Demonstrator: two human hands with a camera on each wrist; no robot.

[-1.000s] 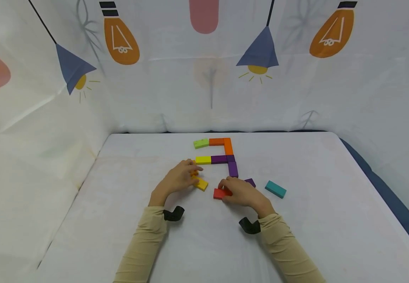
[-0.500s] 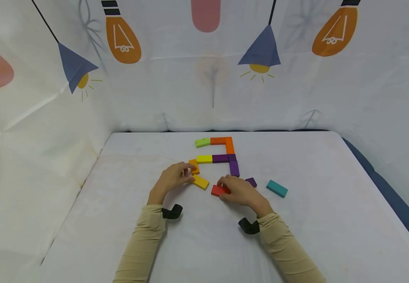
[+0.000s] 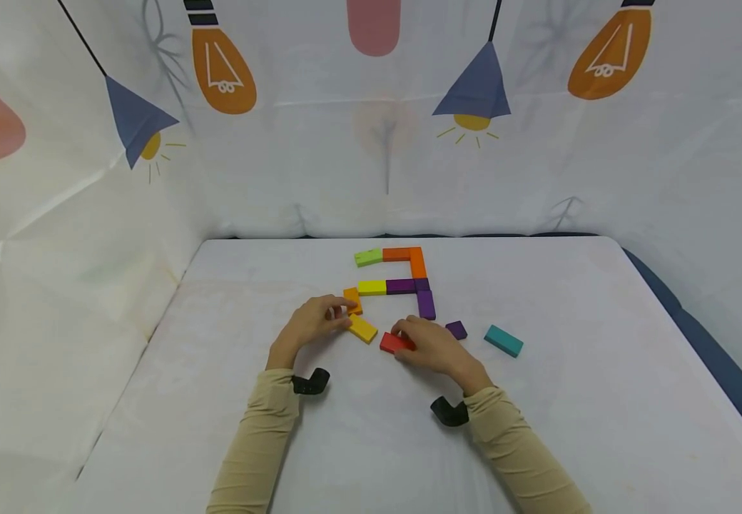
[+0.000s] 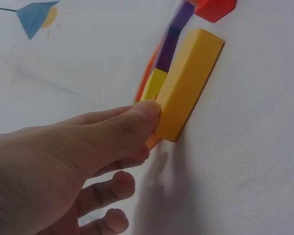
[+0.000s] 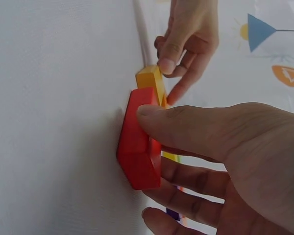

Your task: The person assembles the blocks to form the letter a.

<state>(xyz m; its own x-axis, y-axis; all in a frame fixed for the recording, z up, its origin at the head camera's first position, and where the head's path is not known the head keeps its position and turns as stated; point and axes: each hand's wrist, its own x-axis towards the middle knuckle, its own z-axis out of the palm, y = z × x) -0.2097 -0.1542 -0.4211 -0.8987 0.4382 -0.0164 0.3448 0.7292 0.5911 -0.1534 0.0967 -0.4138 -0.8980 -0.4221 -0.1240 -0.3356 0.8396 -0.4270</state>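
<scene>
My right hand (image 3: 434, 344) pinches a red block (image 3: 397, 343), its thumb on the near side and fingers along the far side. The red block lies on the white table, angled toward a yellow-orange block (image 3: 363, 328). At that block's left end is my left hand (image 4: 73, 152), thumb tip against it and the other fingers loosely bent. Its index finger reaches an orange block (image 3: 353, 300) just beyond. Behind these, a row of blocks joins on: a bright yellow block (image 3: 372, 288), a purple block (image 3: 400, 286), then a small dark purple block (image 3: 422, 284).
Another purple block (image 3: 426, 305) extends toward me, while an upright orange block (image 3: 417, 263), a flat orange block (image 3: 396, 254) and a lime block (image 3: 368, 258) continue away. A loose purple block (image 3: 456, 330) and a teal block (image 3: 503, 340) lie to the right on the white table (image 3: 602, 400).
My right hand has slid the red block slightly left and turned it toward the yellow-orange block. My left hand has drawn back a little to the left, uncovering more of the orange block.
</scene>
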